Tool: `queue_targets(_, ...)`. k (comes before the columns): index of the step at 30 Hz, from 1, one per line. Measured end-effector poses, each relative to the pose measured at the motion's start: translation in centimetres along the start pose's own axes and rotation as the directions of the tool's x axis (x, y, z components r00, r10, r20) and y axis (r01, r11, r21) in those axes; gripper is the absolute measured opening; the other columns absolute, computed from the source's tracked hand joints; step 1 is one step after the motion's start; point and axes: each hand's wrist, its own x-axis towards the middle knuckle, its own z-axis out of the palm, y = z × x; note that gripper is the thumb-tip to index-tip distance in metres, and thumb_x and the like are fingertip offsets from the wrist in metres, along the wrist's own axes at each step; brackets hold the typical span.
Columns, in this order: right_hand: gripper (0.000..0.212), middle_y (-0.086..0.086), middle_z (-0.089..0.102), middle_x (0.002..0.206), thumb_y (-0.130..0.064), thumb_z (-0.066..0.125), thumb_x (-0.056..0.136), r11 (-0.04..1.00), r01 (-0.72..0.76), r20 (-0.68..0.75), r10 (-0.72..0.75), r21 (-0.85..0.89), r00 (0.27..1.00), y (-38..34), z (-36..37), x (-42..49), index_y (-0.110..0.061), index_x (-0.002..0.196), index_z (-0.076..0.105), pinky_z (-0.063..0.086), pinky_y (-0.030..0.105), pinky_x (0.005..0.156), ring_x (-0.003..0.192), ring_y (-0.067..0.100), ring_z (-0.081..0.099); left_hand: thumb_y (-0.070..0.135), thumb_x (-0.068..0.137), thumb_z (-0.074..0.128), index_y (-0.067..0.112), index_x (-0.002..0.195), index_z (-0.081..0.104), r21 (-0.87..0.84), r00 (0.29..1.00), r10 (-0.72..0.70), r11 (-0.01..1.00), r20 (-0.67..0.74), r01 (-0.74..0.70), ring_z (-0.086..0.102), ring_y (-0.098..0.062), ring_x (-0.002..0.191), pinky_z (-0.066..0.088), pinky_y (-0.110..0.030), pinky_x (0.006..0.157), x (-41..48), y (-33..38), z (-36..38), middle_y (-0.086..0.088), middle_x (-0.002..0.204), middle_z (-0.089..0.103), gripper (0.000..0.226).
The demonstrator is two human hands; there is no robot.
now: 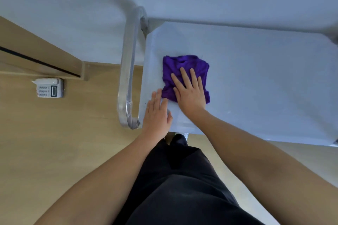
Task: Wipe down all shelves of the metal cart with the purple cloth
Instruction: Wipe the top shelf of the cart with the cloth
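The metal cart's top shelf (256,78) fills the right half of the head view, seen from above. A crumpled purple cloth (184,65) lies on its left part. My right hand (190,91) presses flat on the cloth with fingers spread. My left hand (157,113) rests flat on the shelf's near left corner, just beside the cloth, with nothing in it. The lower shelves are hidden under the top one.
The cart's curved metal handle (128,71) sticks out on the left side. A white desk telephone (49,87) sits on the wooden floor at left, near a wooden ledge (42,56). A pale wall runs behind the cart. My dark trousers are below.
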Motion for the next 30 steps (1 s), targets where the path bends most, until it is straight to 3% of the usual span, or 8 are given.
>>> queue_targets(4,0.051,0.002,0.019,0.159,-0.04,0.033,0.101,0.997,-0.071,0.019,0.071,-0.012,0.997,-1.1,0.5,-3.4,-0.033,0.15,0.023,0.018,0.05,0.117,0.146,0.032,0.015,0.013,0.096,0.051,0.008,0.114,0.064,-0.194,1.0,-0.005,0.981,-0.003,0.004,0.019,-0.024,0.15,0.032,-0.039,0.116,-0.1,-0.9,-1.4,-0.008,0.162,0.024,0.024)
queue_targets(7,0.051,0.002,0.02,0.159,-0.037,0.039,0.1,0.991,-0.131,0.029,0.131,-0.009,0.991,-1.9,0.6,-6.0,-0.034,0.149,0.024,0.021,0.049,0.117,0.146,0.032,0.016,0.014,0.097,0.047,0.008,0.093,0.069,-0.263,1.0,0.002,0.965,-0.009,-0.004,0.042,-0.021,0.138,0.044,-0.036,0.102,-0.2,-1.0,-3.1,-0.006,0.149,0.043,0.023)
queue_targets(10,0.053,0.001,0.016,0.16,-0.034,0.039,0.101,0.987,-0.161,0.076,0.16,0.011,0.984,-2.4,0.6,-8.1,-0.034,0.15,0.021,0.019,0.049,0.118,0.147,0.031,0.012,0.012,0.095,0.049,0.009,0.095,0.065,-0.235,0.996,0.086,0.968,-0.001,-0.084,0.056,-0.022,0.117,0.051,-0.038,0.088,-0.9,-1.0,-3.8,-0.004,0.134,0.053,0.017)
queue_targets(13,0.052,0.001,0.011,0.161,-0.036,0.036,0.102,0.983,-0.184,0.09,0.18,0.03,0.979,-2.3,0.2,-9.6,-0.034,0.151,0.018,0.017,0.049,0.118,0.148,0.03,0.008,0.011,0.093,0.051,0.011,0.108,0.06,-0.21,0.986,0.165,0.965,0.023,-0.156,0.055,-0.017,0.105,0.05,-0.032,0.078,-1.8,-0.5,-3.3,-0.001,0.122,0.054,0.019)
queue_targets(16,0.053,0.001,0.008,0.161,-0.035,0.036,0.102,0.979,-0.198,0.089,0.193,0.052,0.977,-1.9,-0.1,-10.6,-0.034,0.151,0.016,0.016,0.048,0.118,0.148,0.029,0.006,0.012,0.092,0.051,0.009,0.116,0.059,-0.184,0.975,0.218,0.961,0.035,-0.208,0.05,-0.017,0.114,0.05,-0.03,0.084,-2.2,0.3,-2.5,-0.003,0.125,0.051,0.025)
queue_targets(21,0.062,-0.002,-0.002,0.162,-0.03,0.041,0.102,0.97,-0.232,0.121,0.223,0.068,0.967,-0.1,0.0,-11.4,-0.037,0.151,0.004,0.011,0.047,0.12,0.149,0.027,-0.003,0.013,0.091,0.053,0.006,0.115,0.06,-0.07,0.959,0.274,0.961,0.076,-0.269,0.041,-0.031,0.131,0.043,-0.043,0.106,-1.5,1.8,-1.6,-0.01,0.132,0.052,0.026)
queue_targets(26,0.075,-0.003,-0.004,0.162,-0.021,0.05,0.097,0.965,-0.25,0.091,0.243,0.077,0.966,3.9,-0.1,-12.8,-0.038,0.151,0.001,0.009,0.047,0.12,0.148,0.026,-0.004,0.013,0.087,0.056,0.01,0.113,0.062,-0.02,0.936,0.346,0.938,0.071,-0.345,0.048,-0.025,0.126,0.047,-0.041,0.097,-0.5,4.9,-0.7,-0.008,0.132,0.053,0.027)
queue_targets(30,0.073,-0.003,-0.004,0.162,-0.021,0.048,0.099,0.95,-0.31,0.08,0.305,0.048,0.949,10.3,-0.6,-14.5,-0.037,0.151,0.0,0.011,0.047,0.12,0.148,0.026,-0.004,0.013,0.091,0.053,0.007,0.128,0.058,-0.006,0.921,0.37,0.928,0.118,-0.372,0.041,-0.026,0.135,0.044,-0.042,0.105,-0.3,9.5,0.7,-0.011,0.142,0.049,0.037)
